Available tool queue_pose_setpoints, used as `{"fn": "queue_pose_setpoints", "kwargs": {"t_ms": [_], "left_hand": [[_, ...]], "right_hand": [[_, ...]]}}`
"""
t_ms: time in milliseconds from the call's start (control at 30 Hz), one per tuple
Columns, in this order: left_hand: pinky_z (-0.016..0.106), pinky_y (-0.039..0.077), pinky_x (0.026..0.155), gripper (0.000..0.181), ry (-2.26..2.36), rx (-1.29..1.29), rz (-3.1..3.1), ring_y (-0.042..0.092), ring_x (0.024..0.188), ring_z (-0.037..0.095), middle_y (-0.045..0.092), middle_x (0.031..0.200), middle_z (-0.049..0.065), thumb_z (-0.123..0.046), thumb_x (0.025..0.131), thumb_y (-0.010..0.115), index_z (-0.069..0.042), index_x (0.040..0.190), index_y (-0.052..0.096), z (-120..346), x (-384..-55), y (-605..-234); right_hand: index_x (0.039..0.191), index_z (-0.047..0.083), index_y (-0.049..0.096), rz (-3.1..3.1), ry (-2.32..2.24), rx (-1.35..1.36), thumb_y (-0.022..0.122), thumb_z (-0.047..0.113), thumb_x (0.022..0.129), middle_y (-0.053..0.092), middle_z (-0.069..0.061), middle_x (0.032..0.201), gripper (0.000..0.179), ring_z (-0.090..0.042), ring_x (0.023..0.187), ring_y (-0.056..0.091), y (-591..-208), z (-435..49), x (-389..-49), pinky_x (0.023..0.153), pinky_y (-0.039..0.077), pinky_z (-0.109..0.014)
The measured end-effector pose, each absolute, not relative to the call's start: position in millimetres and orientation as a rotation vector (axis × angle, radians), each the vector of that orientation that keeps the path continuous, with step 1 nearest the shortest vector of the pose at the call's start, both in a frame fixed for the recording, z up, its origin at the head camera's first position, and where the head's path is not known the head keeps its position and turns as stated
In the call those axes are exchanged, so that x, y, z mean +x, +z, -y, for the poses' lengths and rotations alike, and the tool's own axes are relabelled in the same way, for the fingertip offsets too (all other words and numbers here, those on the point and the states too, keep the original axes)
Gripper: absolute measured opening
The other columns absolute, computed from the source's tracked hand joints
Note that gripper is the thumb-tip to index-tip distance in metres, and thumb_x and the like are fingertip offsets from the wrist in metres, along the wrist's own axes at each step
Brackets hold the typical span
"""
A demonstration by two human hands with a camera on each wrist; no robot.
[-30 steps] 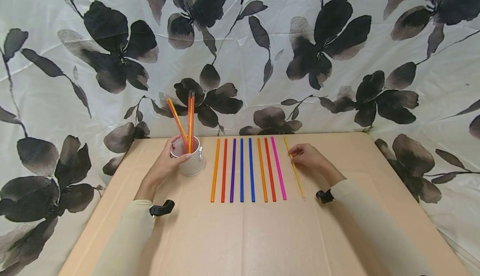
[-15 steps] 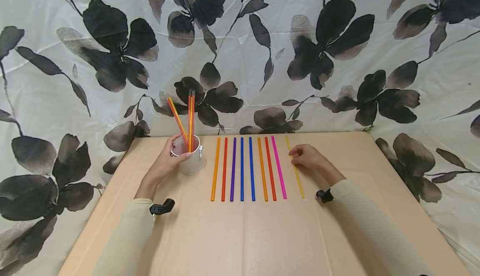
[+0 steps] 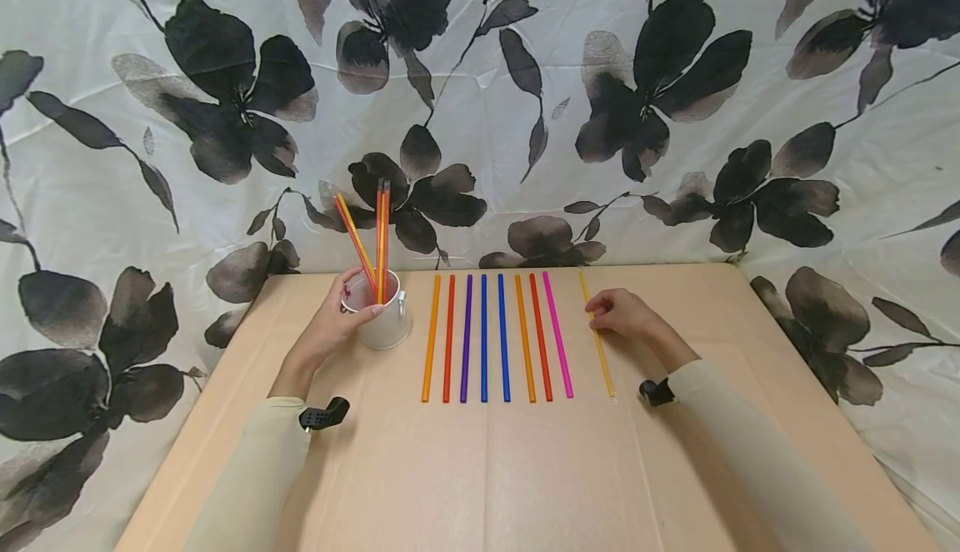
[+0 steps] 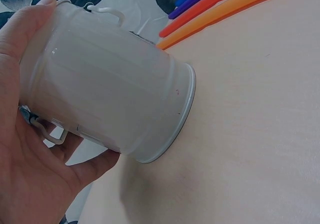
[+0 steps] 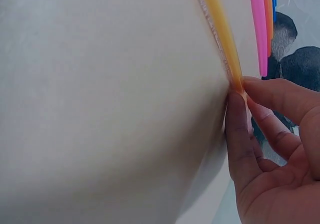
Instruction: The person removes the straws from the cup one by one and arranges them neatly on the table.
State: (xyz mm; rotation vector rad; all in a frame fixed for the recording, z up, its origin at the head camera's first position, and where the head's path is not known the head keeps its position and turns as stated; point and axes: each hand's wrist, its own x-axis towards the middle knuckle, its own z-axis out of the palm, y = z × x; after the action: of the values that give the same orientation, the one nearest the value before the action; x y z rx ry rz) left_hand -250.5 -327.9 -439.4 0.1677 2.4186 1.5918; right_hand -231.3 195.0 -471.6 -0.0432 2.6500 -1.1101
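Note:
At the back left, my left hand [image 3: 335,324] holds a small white pail [image 3: 386,333], thumb across its front and fingers around the far side. Orange and red sticks [image 3: 382,239] lean out of its mouth. The pail's wall [image 4: 107,79] and side loops fill much of the left wrist view. My right hand [image 3: 626,317] pinches a yellow straw [image 3: 604,366] between thumb and fingers at the right end of a row. Close up, the straw [image 5: 217,19] shows a clear, wrinkled edge along one side. Left of it lies a pink straw [image 3: 558,339].
Further straws lie side by side: a red straw [image 3: 541,339], a second orange one, two blue straws, a purple straw [image 3: 467,339], another red and an orange straw [image 3: 431,339]. A floral cloth [image 3: 495,143] hangs behind the wooden table [image 3: 480,477].
My right hand has shifted slightly to the right with the yellow straw, widening its gap from the pink one. My left hand and the pail have stayed put.

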Motion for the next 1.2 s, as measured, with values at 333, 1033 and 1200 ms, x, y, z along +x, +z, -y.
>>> {"fn": "queue_pose_setpoints", "kwargs": {"t_ms": [333,1033,1200], "left_hand": [[0.074,0.018,0.116,0.093,1.608,0.193,-2.432,0.009,0.154,0.041,0.012,0.167,0.015,-0.039,0.091,0.075,-0.031,0.161,0.014,329,-254,-449],[0.073,0.016,0.117,0.095,1.605,0.172,-2.404,0.008,0.154,0.042,0.010,0.167,0.018,-0.033,0.092,0.075,-0.024,0.162,0.011,324,-243,-431],[0.073,0.016,0.117,0.092,1.604,0.171,-2.389,0.009,0.154,0.043,0.010,0.166,0.021,-0.026,0.094,0.073,-0.019,0.162,0.011,320,-237,-419]], "right_hand": [[0.116,-0.004,0.067,-2.646,-1.109,-0.022,0.074,0.004,0.091,0.058,-0.009,0.091,0.027,-0.021,0.086,0.053,-471,-197,-229,0.069,0.048,-0.022],[0.116,-0.005,0.066,-2.644,-1.095,-0.026,0.074,0.004,0.091,0.058,-0.009,0.091,0.028,-0.022,0.086,0.053,-471,-202,-228,0.069,0.048,-0.021],[0.117,-0.004,0.066,-2.635,-1.099,-0.024,0.074,0.005,0.091,0.057,-0.009,0.091,0.028,-0.022,0.087,0.052,-468,-202,-226,0.069,0.047,-0.021]]}}
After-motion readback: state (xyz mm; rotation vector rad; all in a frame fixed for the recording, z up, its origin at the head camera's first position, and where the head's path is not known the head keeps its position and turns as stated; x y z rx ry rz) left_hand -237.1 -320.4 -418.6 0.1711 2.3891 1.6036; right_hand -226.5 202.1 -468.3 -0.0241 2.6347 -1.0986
